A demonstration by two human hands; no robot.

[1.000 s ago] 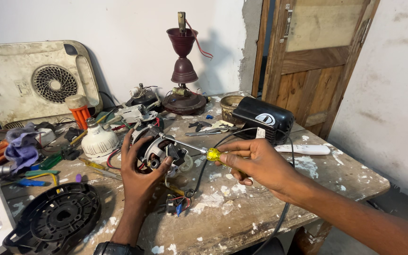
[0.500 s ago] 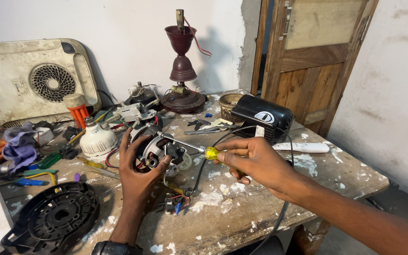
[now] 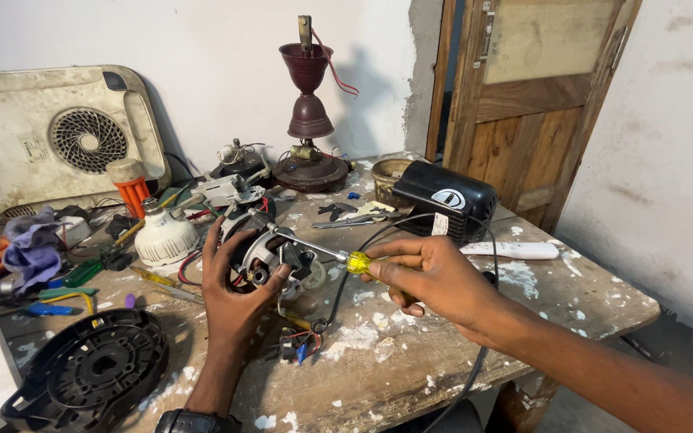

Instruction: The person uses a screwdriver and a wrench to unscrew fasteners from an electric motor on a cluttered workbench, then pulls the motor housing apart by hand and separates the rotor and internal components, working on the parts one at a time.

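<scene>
Left hand (image 3: 234, 297) wrapped around the small electric motor (image 3: 270, 258), fingers curled over its top and thumb at the front, holding it tilted just above the paint-spattered wooden table (image 3: 459, 353). Right hand (image 3: 435, 281) closed tight on the yellow-handled screwdriver (image 3: 322, 252), fingertips pinching the handle; shaft runs left, tip resting on the motor's top. White bulb (image 3: 164, 238) just left of the motor, black box (image 3: 447, 200) behind the right hand
</scene>
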